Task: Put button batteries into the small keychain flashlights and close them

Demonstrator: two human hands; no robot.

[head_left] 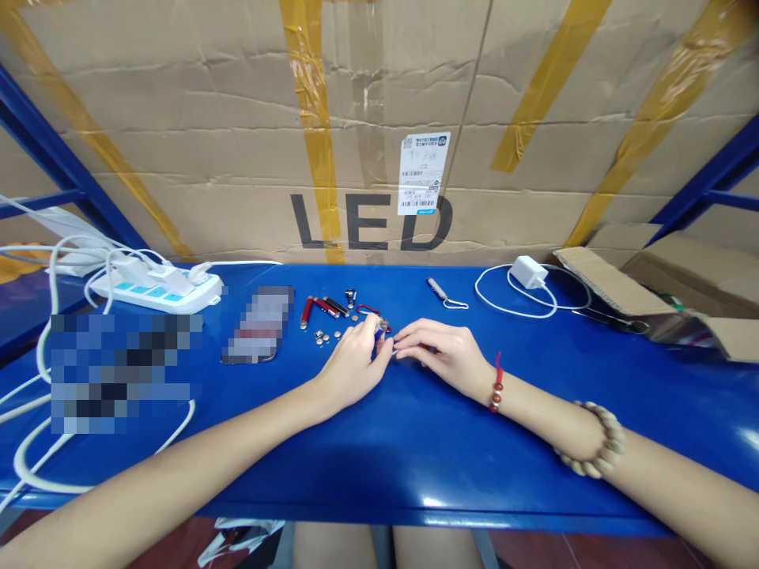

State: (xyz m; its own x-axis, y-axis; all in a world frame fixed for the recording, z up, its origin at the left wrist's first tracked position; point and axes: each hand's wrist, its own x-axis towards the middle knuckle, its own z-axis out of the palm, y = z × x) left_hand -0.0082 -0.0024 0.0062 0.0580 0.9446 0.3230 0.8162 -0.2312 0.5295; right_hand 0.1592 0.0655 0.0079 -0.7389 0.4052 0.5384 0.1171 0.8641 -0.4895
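Observation:
Above the blue table, my left hand [354, 353] is closed round a small keychain flashlight [383, 325], whose silver end shows past the fingers along with a bit of blue. A red carabiner clip [368, 309] lies just beyond the fingertips. My right hand [443, 350] meets it from the right, fingers bent and pressed together at the tips; whatever they pinch is too small to make out. Several button cells [321, 338] lie scattered left of my left hand. Behind them are a red tube [307, 313], another red tube [326, 307], a black one [337, 306] and small silver parts [350, 296].
A silver flashlight with a clip [437, 288] lies farther back. To the right are a white charger [528, 272] with its cable and an open carton [688, 273]. A phone [258, 325], a power strip [157, 291] and loose white cables occupy the left. A large cardboard box [237, 158] stands behind.

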